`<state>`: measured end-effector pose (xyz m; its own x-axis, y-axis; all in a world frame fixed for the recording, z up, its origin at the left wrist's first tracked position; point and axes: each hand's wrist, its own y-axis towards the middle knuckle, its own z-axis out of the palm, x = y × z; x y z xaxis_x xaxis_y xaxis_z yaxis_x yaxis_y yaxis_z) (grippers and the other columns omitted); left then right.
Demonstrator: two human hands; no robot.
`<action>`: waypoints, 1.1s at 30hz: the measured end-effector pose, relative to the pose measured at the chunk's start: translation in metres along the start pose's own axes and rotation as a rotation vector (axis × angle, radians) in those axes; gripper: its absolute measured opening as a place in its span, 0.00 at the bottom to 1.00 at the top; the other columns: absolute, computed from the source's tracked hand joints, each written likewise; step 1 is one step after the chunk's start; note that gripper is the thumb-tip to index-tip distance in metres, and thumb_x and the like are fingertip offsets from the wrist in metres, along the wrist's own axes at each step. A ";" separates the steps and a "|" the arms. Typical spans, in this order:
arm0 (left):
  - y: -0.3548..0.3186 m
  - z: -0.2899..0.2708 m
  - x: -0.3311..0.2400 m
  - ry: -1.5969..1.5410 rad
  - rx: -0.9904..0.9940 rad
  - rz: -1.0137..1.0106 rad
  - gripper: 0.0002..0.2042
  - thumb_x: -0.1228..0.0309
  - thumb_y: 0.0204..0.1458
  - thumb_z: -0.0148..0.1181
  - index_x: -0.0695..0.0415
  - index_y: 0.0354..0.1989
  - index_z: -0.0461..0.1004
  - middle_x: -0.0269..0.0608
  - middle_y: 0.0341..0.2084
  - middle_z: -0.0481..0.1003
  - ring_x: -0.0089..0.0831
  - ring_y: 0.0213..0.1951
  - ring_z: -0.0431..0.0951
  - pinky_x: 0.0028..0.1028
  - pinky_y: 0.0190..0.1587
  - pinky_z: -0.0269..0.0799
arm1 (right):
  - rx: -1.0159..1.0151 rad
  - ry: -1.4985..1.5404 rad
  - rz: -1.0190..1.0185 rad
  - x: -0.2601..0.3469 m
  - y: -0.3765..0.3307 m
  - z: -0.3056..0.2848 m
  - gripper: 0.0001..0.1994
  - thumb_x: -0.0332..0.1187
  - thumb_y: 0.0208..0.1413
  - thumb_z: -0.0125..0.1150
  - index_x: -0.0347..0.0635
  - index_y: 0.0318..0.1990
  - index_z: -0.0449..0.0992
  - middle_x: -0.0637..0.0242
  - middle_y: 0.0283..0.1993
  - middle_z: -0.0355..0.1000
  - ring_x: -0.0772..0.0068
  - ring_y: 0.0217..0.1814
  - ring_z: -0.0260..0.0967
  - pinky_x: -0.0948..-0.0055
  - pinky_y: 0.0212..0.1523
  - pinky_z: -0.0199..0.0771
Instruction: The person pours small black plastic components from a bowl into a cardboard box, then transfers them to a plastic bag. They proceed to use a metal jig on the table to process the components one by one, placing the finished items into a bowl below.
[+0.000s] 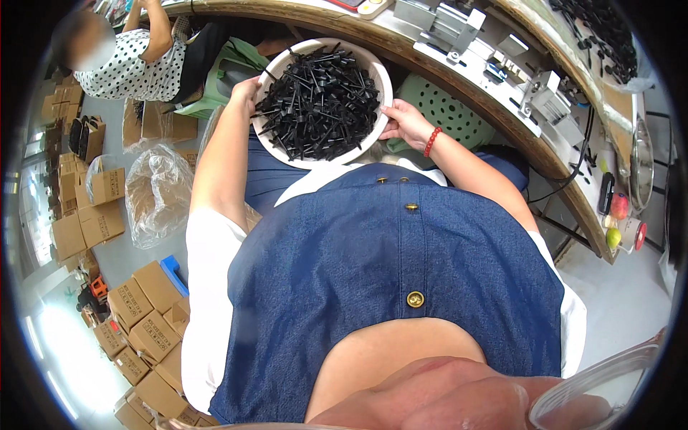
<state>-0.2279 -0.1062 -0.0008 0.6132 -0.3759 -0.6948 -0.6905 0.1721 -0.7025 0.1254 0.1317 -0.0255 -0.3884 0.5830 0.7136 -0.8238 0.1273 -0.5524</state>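
The left hand (246, 92) gripped the left rim of a white bowl (378, 75), fingers curled over its edge. The right hand (405, 122) clasped the right rim, thumb on top, a red bead bracelet (431, 142) at the wrist. The bowl sat between them, above the lap, just in front of the bench (459, 86), and was heaped with thin black plastic parts (319, 100), some poking over the rim.

To the right and farther off, metal fixtures (448, 25) stood on the bench, with more black parts (598, 36) piled at its far right end. A green perforated basket (448, 115) lay under the bench beside the right hand. On the left, cardboard boxes (97, 218) and a clear plastic bag (154, 193) covered the floor, and another person in a dotted top (132, 68) sat at the far left.

The heap looked loose and high; any tilt of the bowl, or a knock against the bench edge, would likely spill parts onto the lap and floor. With only the rim held, a slipping grip could tip the load.
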 end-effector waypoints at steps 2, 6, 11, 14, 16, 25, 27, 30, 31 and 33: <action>-0.003 -0.002 -0.012 0.067 -0.018 0.012 0.21 0.74 0.66 0.43 0.52 0.63 0.75 0.48 0.52 0.81 0.46 0.47 0.83 0.52 0.52 0.78 | 0.045 0.020 0.056 0.008 0.000 0.008 0.09 0.35 0.71 0.54 0.41 0.50 0.67 0.59 0.43 0.77 0.63 0.41 0.82 0.59 0.47 0.87; 0.007 -0.031 -0.017 0.084 -0.053 0.004 0.20 0.74 0.67 0.43 0.51 0.63 0.76 0.48 0.51 0.81 0.44 0.46 0.83 0.50 0.51 0.79 | 0.073 0.027 0.152 0.013 -0.002 0.031 0.08 0.34 0.71 0.53 0.42 0.52 0.68 0.57 0.44 0.79 0.61 0.41 0.82 0.58 0.47 0.87; -0.042 -0.031 -0.039 0.089 -0.064 0.046 0.18 0.73 0.67 0.48 0.50 0.61 0.77 0.43 0.47 0.83 0.37 0.45 0.83 0.43 0.48 0.81 | 0.087 0.044 0.094 0.033 -0.012 0.045 0.08 0.32 0.70 0.52 0.44 0.53 0.70 0.55 0.47 0.79 0.60 0.42 0.82 0.58 0.46 0.88; -0.055 -0.085 -0.048 0.062 0.094 0.127 0.15 0.70 0.66 0.52 0.55 0.57 0.80 0.39 0.46 0.84 0.32 0.44 0.84 0.38 0.53 0.79 | 0.142 0.100 -0.011 0.049 -0.025 0.076 0.08 0.30 0.68 0.55 0.41 0.52 0.70 0.57 0.43 0.79 0.59 0.41 0.82 0.58 0.43 0.88; -0.080 -0.095 -0.071 0.061 0.249 0.100 0.14 0.68 0.67 0.53 0.57 0.54 0.81 0.40 0.46 0.84 0.31 0.44 0.84 0.37 0.54 0.78 | 0.158 0.088 -0.135 0.059 -0.023 0.079 0.08 0.32 0.67 0.60 0.40 0.47 0.69 0.61 0.36 0.76 0.62 0.35 0.81 0.61 0.38 0.87; -0.203 -0.200 -0.093 -0.362 0.417 0.670 0.20 0.67 0.69 0.47 0.66 0.63 0.71 0.50 0.55 0.79 0.41 0.54 0.80 0.43 0.61 0.74 | 0.205 0.160 -0.439 0.165 -0.043 0.143 0.04 0.32 0.66 0.60 0.44 0.39 0.74 0.74 0.30 0.71 0.83 0.26 0.65 0.81 0.22 0.60; -0.220 -0.197 -0.059 -0.590 0.523 0.742 0.22 0.66 0.72 0.39 0.65 0.68 0.65 0.53 0.60 0.75 0.45 0.58 0.77 0.46 0.65 0.71 | 0.445 0.157 -0.496 0.170 -0.026 0.138 0.09 0.33 0.68 0.58 0.39 0.49 0.76 0.73 0.38 0.77 0.85 0.33 0.70 0.84 0.27 0.65; -0.198 -0.233 0.025 -0.729 0.402 0.842 0.22 0.58 0.73 0.41 0.61 0.64 0.71 0.45 0.57 0.78 0.36 0.56 0.79 0.39 0.60 0.75 | 0.344 0.172 -0.383 0.156 -0.019 0.173 0.06 0.33 0.67 0.60 0.42 0.45 0.75 0.75 0.33 0.74 0.85 0.29 0.67 0.83 0.25 0.63; -0.214 -0.207 0.046 -0.808 0.256 0.813 0.22 0.58 0.73 0.42 0.61 0.62 0.72 0.45 0.55 0.79 0.37 0.56 0.78 0.39 0.63 0.72 | 0.210 0.180 -0.350 0.152 -0.026 0.192 0.04 0.33 0.65 0.62 0.45 0.40 0.75 0.77 0.28 0.71 0.85 0.25 0.64 0.83 0.23 0.60; -0.233 -0.182 0.093 -1.011 0.435 0.769 0.22 0.57 0.73 0.40 0.60 0.62 0.71 0.46 0.55 0.78 0.38 0.58 0.77 0.40 0.66 0.68 | 0.231 0.173 -0.313 0.136 -0.014 0.194 0.04 0.32 0.64 0.62 0.43 0.40 0.75 0.75 0.29 0.71 0.84 0.25 0.64 0.82 0.23 0.60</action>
<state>-0.0796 -0.3468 0.1263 0.2698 0.7467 -0.6080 -0.9240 0.3784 0.0548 0.0037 0.0532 0.1629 -0.0464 0.6734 0.7378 -0.9694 0.1480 -0.1960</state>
